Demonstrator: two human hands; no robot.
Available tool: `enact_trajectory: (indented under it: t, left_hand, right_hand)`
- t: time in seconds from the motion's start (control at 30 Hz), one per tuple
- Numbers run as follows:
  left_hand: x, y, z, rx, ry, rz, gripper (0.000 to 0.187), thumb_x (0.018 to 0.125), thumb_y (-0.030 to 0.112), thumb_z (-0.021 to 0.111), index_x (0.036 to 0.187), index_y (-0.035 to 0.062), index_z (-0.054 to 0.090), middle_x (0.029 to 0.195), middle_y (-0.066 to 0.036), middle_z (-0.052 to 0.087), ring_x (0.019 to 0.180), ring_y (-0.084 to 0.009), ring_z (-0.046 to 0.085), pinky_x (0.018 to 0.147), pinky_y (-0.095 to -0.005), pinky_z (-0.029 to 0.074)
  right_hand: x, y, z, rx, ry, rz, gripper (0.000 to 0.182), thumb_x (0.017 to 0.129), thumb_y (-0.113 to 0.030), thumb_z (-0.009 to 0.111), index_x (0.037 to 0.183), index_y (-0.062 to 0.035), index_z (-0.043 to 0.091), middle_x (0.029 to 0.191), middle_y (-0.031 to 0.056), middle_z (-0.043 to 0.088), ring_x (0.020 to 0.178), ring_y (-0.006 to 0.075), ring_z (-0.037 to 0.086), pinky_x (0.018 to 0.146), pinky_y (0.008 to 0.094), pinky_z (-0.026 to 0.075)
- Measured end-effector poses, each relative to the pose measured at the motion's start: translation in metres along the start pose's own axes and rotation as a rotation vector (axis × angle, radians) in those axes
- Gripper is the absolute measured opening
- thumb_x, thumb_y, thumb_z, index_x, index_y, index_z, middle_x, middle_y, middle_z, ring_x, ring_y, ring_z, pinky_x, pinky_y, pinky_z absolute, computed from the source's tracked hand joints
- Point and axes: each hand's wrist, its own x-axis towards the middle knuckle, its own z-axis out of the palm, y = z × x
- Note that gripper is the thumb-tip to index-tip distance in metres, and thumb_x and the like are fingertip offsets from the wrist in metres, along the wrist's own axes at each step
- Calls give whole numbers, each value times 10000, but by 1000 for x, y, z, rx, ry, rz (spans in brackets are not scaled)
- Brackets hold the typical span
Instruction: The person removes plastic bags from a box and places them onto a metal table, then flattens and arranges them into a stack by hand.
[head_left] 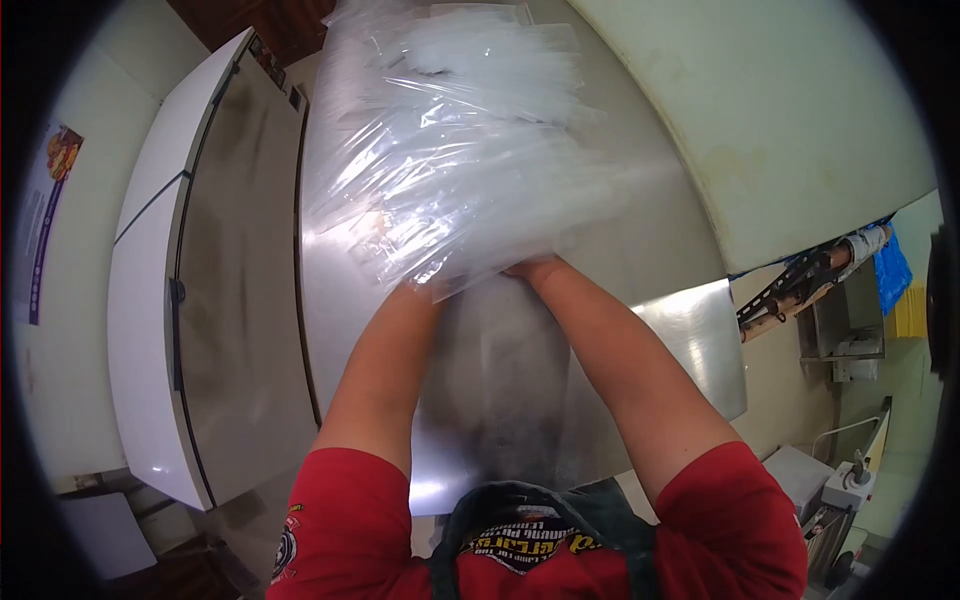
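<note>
A large heap of clear plastic bags (450,150) lies spread over the steel table (650,230). Both arms reach forward to the near edge of the heap. Only the wrist end of my left hand (424,287) shows; its fingers are hidden under the plastic. My right hand (530,266) is at the near right edge of the bags, mostly covered by them, and its grip cannot be made out.
On the left stands a large white and grey cabinet (230,270). A pale wall (770,130) borders the table at the upper right. Wrapped poles (820,270), a blue plastic bag (891,268) and equipment (848,485) are at the right.
</note>
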Motion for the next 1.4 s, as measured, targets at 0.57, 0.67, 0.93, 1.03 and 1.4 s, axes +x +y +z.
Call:
enact_trajectory:
  t: [0.57,0.67,0.93,1.03,1.4]
  left_hand:
    - [-26,37,15,99,239,181,572,903,160,513,1360,-170,416,1443,-361,408,1357,-495,385,1153,-552,285]
    - [-164,102,48,-89,133,112,726,943,324,527,1452,-144,306,1551,-341,253,1456,-454,248,1199,-533,198]
    - [-146,96,77,-52,209,85,725,983,344,453,1522,-78,215,1610,-269,176,1513,-385,154,1222,-508,143]
    - [-98,80,65,-45,294,125,654,1001,306,420,1514,-65,255,1607,-250,206,1516,-355,165,1225,-491,152]
    - [-269,135,41,-563,388,81,581,960,214,539,1430,-92,386,1425,-311,443,1325,-449,430,1150,-500,294]
  right_hand:
    - [108,53,-4,-250,44,-77,505,985,-389,430,1416,-141,520,1475,152,490,1375,357,419,1147,462,324]
    - [100,32,-13,-242,33,-64,507,983,-374,433,1408,-112,521,1471,165,490,1376,356,421,1147,472,317]
    - [-110,-44,-28,-158,12,-33,446,945,-244,488,1265,62,544,1359,278,525,1334,390,440,1115,532,293]
    - [-240,-97,-4,49,63,-36,588,938,-294,520,1380,85,440,1468,281,424,1383,406,376,1150,532,259]
    - [-145,-72,7,-257,35,-46,762,953,-434,480,1513,47,291,1601,214,262,1494,337,220,1212,485,169]
